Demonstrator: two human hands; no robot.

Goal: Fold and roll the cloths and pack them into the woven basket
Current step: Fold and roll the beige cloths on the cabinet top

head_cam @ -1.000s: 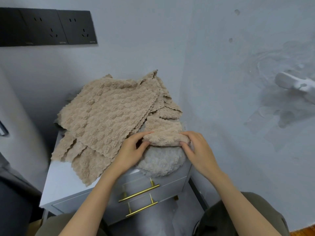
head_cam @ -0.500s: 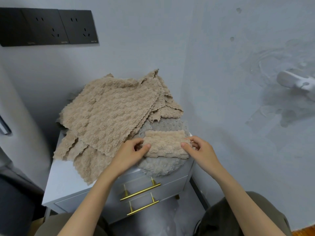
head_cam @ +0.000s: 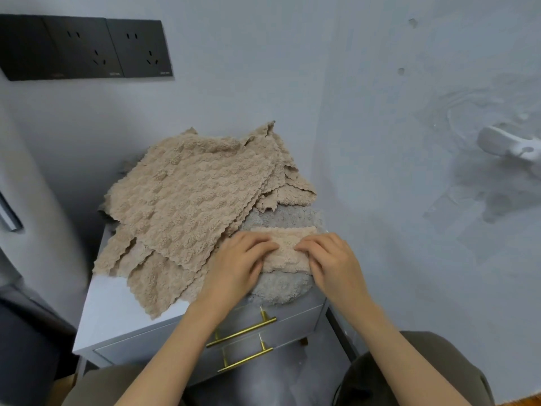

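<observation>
Progress early: left hand and right hand press flat fingers on one folded cloth, not yet rolled; loose cloth pile unfolded, basket not in view.

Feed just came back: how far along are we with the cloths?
Done: one folded beige cloth lies as a strip on the grey cloth. In hand: left hand and right hand press it flat, not yet rolled. Left: the pile of unfolded beige cloths; no basket in view.
</observation>
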